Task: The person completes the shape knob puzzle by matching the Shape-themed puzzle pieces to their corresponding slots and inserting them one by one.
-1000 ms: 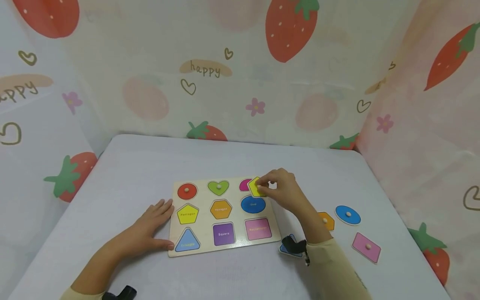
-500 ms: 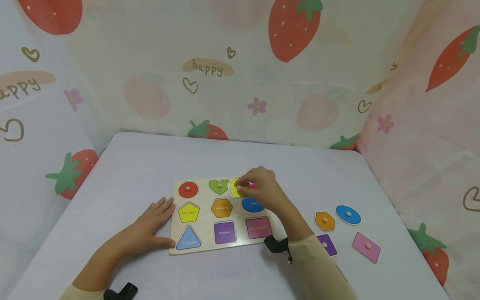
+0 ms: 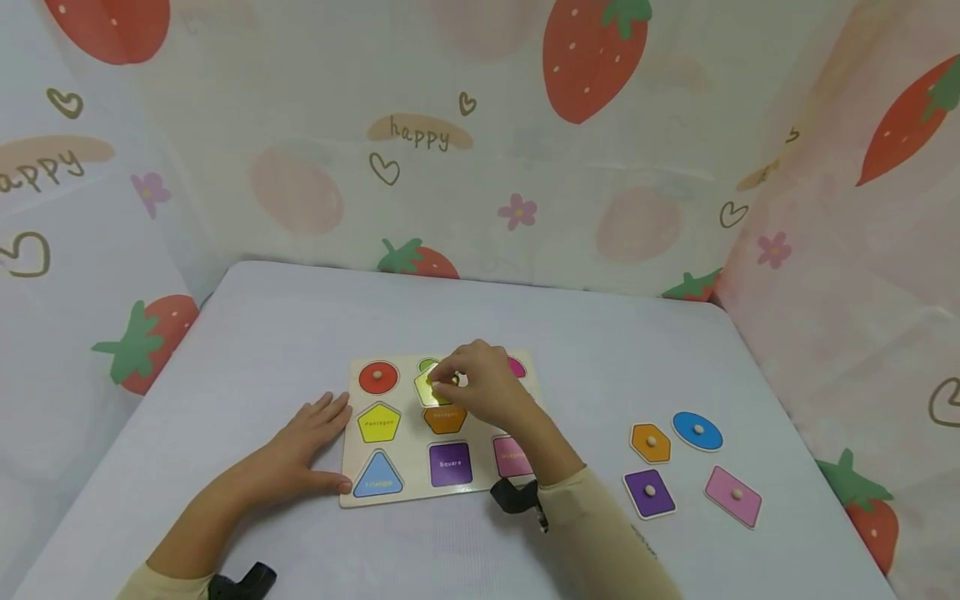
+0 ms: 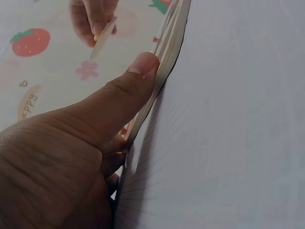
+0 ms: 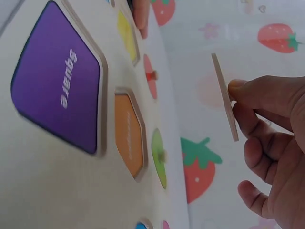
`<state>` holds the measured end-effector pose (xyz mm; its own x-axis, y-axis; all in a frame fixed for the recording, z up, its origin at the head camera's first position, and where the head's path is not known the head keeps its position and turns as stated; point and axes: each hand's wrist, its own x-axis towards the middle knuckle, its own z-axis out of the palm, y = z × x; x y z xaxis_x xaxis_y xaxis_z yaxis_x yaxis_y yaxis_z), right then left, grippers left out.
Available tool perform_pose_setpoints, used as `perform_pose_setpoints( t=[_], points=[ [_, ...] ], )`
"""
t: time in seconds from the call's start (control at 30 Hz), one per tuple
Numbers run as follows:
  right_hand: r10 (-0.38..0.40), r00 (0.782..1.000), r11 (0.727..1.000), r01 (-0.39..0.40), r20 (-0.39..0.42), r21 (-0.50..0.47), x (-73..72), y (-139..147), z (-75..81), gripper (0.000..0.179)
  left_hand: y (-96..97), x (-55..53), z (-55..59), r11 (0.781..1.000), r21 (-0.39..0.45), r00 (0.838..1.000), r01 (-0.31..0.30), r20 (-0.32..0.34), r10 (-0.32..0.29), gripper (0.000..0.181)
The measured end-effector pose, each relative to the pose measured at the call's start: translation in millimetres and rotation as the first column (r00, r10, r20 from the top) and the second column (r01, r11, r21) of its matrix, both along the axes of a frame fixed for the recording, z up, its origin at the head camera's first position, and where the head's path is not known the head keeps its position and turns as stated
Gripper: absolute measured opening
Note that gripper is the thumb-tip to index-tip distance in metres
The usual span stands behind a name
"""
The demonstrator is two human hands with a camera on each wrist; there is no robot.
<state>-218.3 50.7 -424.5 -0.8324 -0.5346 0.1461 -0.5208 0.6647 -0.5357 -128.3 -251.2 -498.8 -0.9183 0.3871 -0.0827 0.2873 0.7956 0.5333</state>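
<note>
My right hand (image 3: 483, 383) pinches a yellow pentagon puzzle piece (image 3: 426, 390) above a wooden shape board (image 3: 411, 446). Seen from the right wrist, the piece (image 5: 224, 95) is edge-on, raised off the board, with thumb and forefinger at its knob side. It overlaps the green heart piece (image 3: 428, 364) and hexagon recess (image 3: 446, 421) in the head view. The yellow recess labelled Pentagon (image 3: 378, 423) lies farther left. My left hand (image 3: 303, 446) rests along the board's left edge, fingers extended, its thumb (image 4: 138, 71) against the side. My right hand and forearm hide the board's right part.
A red knobbed circle (image 3: 378, 377) sits in the board's back left. Right of the board lie an orange hexagon (image 3: 650, 442), blue oval (image 3: 697, 431), purple square (image 3: 649, 493) and pink rectangle piece (image 3: 733, 497) on the white table (image 3: 600, 333). Strawberry-print curtains surround it.
My right hand has carried the yellow pentagon leftward across the board, from the magenta piece to over the heart. The purple square piece has come into sight. My left hand stays at the edge.
</note>
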Motion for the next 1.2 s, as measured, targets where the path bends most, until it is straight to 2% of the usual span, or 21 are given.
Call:
perform_pose_setpoints(
  t=[0.37,0.6,1.0,1.2],
  points=[
    [0.024,0.998,0.999,-0.026,0.054,0.039,5.1,-34.7,-8.9,0.011,-0.8,-1.4,1.3,1.0,0.001,1.0,0.008,-0.013,-0.008,0.114],
    [0.011,0.996,0.998,-0.017,0.083,0.064,8.5,-52.2,-15.5,0.015,-2.0,-2.0,0.0,1.0,0.017,1.0,0.021,-0.013,-0.021,0.114],
    [-0.018,0.981,1.0,0.013,0.191,0.026,7.8,-69.0,-42.3,0.011,-1.0,0.4,3.2,0.999,0.031,0.999,0.031,-0.011,-0.031,0.113],
    [-0.009,0.984,0.999,0.002,0.177,0.04,7.6,-73.3,-49.0,0.012,-2.9,-0.7,2.0,0.999,0.026,0.999,0.039,-0.017,-0.038,0.113]
  ],
)
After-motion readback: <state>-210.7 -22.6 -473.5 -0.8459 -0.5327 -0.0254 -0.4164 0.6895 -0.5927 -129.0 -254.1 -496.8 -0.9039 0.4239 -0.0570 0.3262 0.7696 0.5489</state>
